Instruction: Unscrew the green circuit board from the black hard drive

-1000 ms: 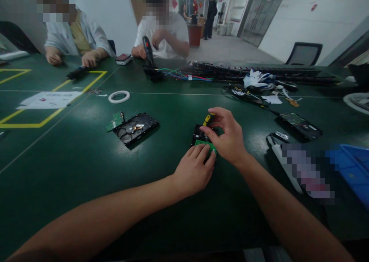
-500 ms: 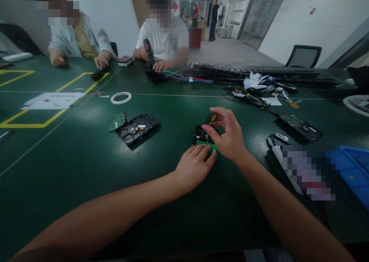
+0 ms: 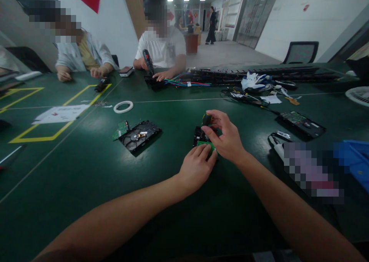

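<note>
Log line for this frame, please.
right hand: grips screwdriver | left hand: on green circuit board | board: on black drive | white ring: on table

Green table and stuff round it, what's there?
Table: one, green, centre
Hard drives: three, black, left, middle, right
Circuit boards: three, green, with drives
Screwdriver: one, yellow-black, middle
Ring: one, white, left
Paper: some, white, left
Power driver: one, black, far
Cables: several, mixed, far
Gloves: some, white-blue, far right
Crate: one, blue, right
Fan: one, white, right
People: at least three, mixed clothes, far
Left hand: one, bare, middle board
Right hand: one, bare, on screwdriver
</note>
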### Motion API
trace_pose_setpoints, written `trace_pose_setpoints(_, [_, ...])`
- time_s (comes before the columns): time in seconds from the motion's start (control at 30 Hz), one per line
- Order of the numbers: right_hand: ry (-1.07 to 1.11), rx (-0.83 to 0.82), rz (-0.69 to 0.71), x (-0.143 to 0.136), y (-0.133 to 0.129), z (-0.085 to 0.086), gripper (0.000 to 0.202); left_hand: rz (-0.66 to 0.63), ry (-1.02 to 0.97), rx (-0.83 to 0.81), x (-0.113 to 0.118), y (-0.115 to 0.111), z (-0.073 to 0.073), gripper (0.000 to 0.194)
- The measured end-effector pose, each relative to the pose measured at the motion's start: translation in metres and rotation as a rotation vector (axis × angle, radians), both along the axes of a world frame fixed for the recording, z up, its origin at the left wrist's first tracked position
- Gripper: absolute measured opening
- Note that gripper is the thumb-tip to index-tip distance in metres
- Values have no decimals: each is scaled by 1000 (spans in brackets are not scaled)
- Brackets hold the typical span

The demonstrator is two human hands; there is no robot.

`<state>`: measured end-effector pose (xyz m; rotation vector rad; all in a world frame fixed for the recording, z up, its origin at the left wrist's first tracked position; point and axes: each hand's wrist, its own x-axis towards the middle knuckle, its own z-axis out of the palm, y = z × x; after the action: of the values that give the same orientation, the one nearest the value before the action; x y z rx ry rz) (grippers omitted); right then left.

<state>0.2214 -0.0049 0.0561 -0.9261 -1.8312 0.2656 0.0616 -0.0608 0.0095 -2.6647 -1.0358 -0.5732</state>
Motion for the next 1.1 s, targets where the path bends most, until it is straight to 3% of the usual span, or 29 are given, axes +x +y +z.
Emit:
trace_pose_setpoints(0.4, [-4,28,-10,-1,1,0,48,12,24,-74,7,4,-1,31])
trace_pose_setpoints(0.67, [58,6,-17,0,-1,-10,52,30,-21,-234,5,-6,3,57])
trace_pose_setpoints(0.83, [54,33,-25,-1,1,-13,53,4,-22,-224,4,-5,3,55])
trace_pose_setpoints(1.1, [78,-65,66,-1,2,-17,56,-13,-32,-199,4,-4,4,51])
